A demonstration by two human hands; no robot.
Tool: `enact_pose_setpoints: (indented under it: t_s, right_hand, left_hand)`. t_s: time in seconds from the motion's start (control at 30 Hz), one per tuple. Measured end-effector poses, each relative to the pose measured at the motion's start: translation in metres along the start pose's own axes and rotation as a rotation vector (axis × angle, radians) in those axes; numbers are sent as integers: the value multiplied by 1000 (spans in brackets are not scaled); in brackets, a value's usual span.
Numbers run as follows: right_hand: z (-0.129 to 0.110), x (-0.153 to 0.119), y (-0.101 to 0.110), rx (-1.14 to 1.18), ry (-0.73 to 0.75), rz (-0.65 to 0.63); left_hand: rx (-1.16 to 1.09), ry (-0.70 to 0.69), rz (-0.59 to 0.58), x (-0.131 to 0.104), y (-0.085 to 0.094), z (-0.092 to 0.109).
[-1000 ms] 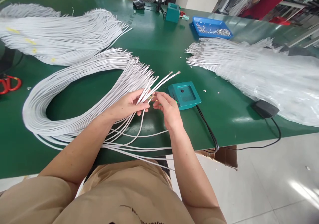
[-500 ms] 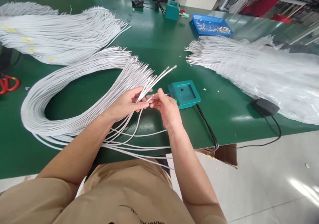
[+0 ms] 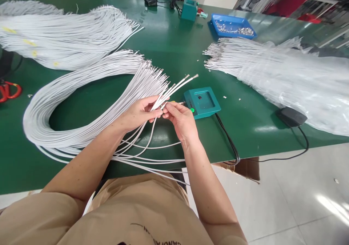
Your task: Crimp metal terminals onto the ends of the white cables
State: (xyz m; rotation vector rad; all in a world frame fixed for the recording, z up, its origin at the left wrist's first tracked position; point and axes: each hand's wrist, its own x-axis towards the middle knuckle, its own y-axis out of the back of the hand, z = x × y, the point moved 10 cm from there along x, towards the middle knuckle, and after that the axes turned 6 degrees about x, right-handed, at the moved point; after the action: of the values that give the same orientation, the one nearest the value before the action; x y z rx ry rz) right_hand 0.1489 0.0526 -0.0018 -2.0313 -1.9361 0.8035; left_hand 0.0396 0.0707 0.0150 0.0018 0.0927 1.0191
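1. Slanting through the left hand (image 3: pixel 145 110), a few white wires (image 3: pixel 177 88) point their bare ends away from the person, above the green table (image 3: pixel 171 52).
2. The left thumb and fingers are clamped on these wires.
3. The right hand (image 3: pixel 181 119) has its thumb and forefinger pinched on the end of a shorter wire (image 3: pixel 163 107) (the fingertips partly hide that end).
4. Just right of the hands sits a teal box (image 3: pixel 205 103) with a green button (image 3: pixel 192 110).
5. To their left, a wire bundle (image 3: pixel 68 137) curves in a loop.
6. Farther out lie red-handled scissors (image 3: pixel 10 91) at left, and a blue tray (image 3: pixel 231 21) of small metal pieces (image 3: pixel 244 31) beyond the box.
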Motion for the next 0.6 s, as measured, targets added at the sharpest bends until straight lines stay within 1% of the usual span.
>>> enact_pose_setpoints:
  t_s: [0.1,0.23,0.27,0.37,0.43,0.5,0.6]
  right_hand:
    - [-7,-1,5,-105,54,68]
    - [-16,0,5,-262,125,85]
    - [-15,0,4,-268,110,75]
    - [-4,2,2,-201,-15,13]
    - [-4,2,0,-181,-44,-12]
    - [-10,3,-2,-235,14,-31]
    - [-19,3,-10,-471,161,-89]
  left_hand:
    - [-19,10,-17,-1,-2,-1]
    - [-52,35,-8,-1,-2,-3]
    - [-74,47,-7,-1,-2,-4]
    - [-133,78,-6,0,-2,-7]
    - [-141,83,-1,0,-1,-7]
    - [-132,76,9,0,1,-6]
    - [-123,106,43,0,4,-7]
